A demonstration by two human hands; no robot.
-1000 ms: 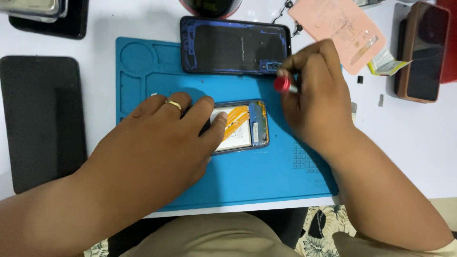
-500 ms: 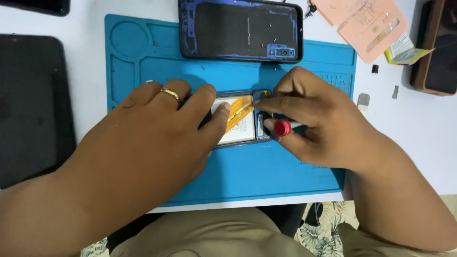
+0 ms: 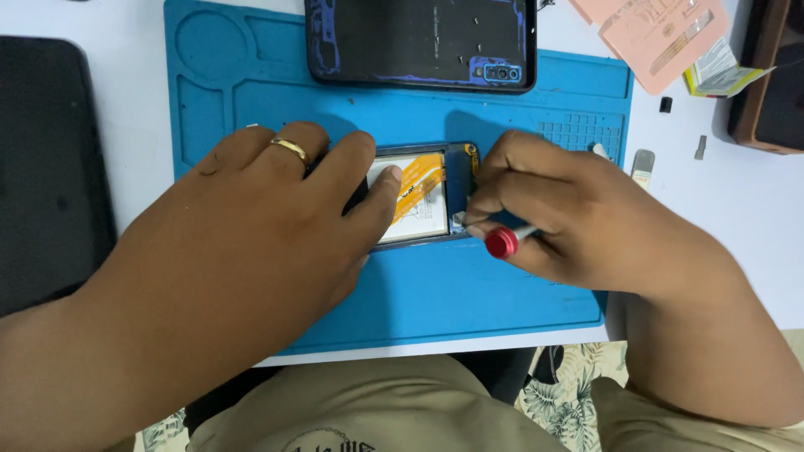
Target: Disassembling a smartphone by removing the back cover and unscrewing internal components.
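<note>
An opened phone (image 3: 423, 197) with a white battery and an orange flex cable lies on the blue repair mat (image 3: 251, 100). My left hand (image 3: 276, 226), a gold ring on one finger, lies flat over the phone's left part and presses it down. My right hand (image 3: 569, 218) is closed around a small screwdriver with a red cap (image 3: 502, 243), held across the palm. Its fingertips pinch at the phone's lower right corner, on a small silvery part. The screwdriver's tip is hidden by the hand.
A black phone back cover (image 3: 419, 42) with a blue camera frame lies at the mat's far edge. A dark tablet (image 3: 46, 167) lies left of the mat. A pink sheet (image 3: 662, 38), a brown-cased phone (image 3: 770, 84) and small loose parts (image 3: 643, 163) lie right.
My right hand came down from the back cover to the opened phone's right end and now pinches at its corner. The left hand stays pressed on the phone. The view has closed in.
</note>
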